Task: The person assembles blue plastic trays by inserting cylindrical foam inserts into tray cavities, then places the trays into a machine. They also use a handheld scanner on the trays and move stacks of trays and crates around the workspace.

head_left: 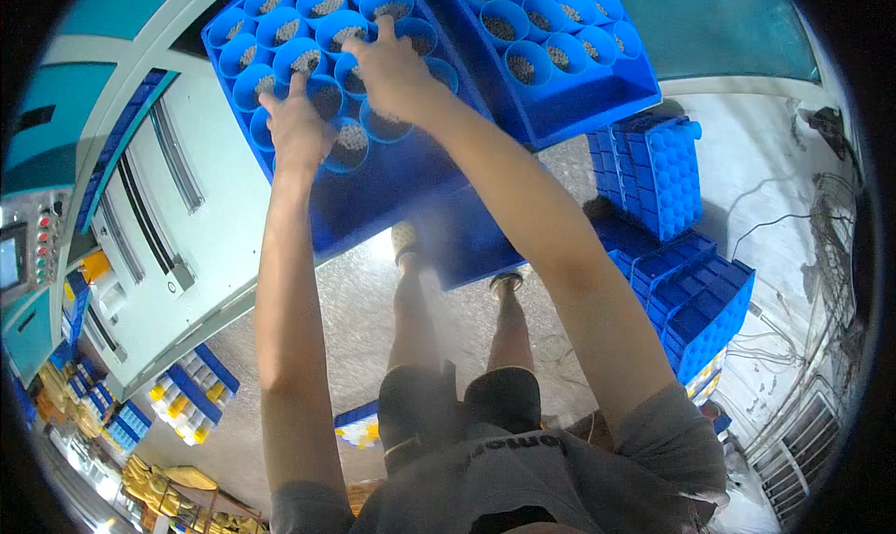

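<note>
Tall round blue cups [347,149], each partly filled with small pale pellets, stand packed in rows in a blue tray [373,207] at the upper middle. My left hand [297,134] reaches over the near left cups. Its fingers are spread, with the fingertips at the rims and mouths of two cups. To its right, my right hand [397,77] extends over the cups beside it, thumb and a finger apart, their tips dipping at the cup mouths. Neither hand lifts a cup. My palms and wrists hide parts of several cups.
A second blue tray [588,105] with similar filled cups adjoins on the right. Stacked blue crates [691,282] stand on the floor at the right, near loose cables. At the left is a pale machine bed [168,226] with slots and a control panel [28,245].
</note>
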The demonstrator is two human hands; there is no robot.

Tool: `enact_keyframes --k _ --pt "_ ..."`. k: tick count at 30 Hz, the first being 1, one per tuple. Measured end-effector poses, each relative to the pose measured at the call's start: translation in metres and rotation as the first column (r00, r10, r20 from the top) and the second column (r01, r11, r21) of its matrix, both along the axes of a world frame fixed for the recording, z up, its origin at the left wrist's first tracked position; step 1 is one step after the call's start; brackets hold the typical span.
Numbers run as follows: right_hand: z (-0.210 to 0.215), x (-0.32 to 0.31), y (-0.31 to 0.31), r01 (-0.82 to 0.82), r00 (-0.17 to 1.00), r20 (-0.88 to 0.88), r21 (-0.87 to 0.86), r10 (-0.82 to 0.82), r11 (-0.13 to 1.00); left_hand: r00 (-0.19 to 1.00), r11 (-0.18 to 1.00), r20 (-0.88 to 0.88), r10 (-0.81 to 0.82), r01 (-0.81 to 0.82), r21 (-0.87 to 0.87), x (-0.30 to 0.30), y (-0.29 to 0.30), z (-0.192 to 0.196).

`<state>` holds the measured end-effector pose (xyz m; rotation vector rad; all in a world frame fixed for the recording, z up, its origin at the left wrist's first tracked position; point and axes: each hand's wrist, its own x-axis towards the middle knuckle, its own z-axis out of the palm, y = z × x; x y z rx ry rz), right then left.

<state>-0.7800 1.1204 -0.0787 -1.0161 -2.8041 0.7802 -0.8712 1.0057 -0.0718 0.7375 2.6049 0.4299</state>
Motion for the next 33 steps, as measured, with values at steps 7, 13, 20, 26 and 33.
enact_keyframes --k 7,13,20,26,33 --pt "0.081 0.090 -0.045 0.037 0.912 -0.404 0.239 0.064 0.970 0.964 0.876 -0.256 -0.077 0.188 0.445 0.073 -0.054 0.080" --pt "0.169 0.246 -0.111 0.156 0.958 -0.259 0.113 -0.123 0.981 0.963 0.912 -0.220 -0.158 0.228 0.340 0.218 -0.106 0.143" --pt "0.037 0.406 -0.158 0.395 0.915 0.172 -0.195 -0.365 0.898 0.937 0.949 0.236 -0.256 0.198 0.244 0.377 -0.141 -0.007" --pt "-0.260 0.464 -0.175 0.379 0.894 0.363 -0.304 -0.261 0.874 0.901 0.950 0.312 -0.300 0.252 0.185 0.429 -0.164 -0.286" --pt "-0.530 0.481 -0.209 0.417 0.906 0.204 -0.278 -0.371 0.865 0.905 0.921 0.171 -0.389 0.384 0.064 0.443 -0.198 -0.533"
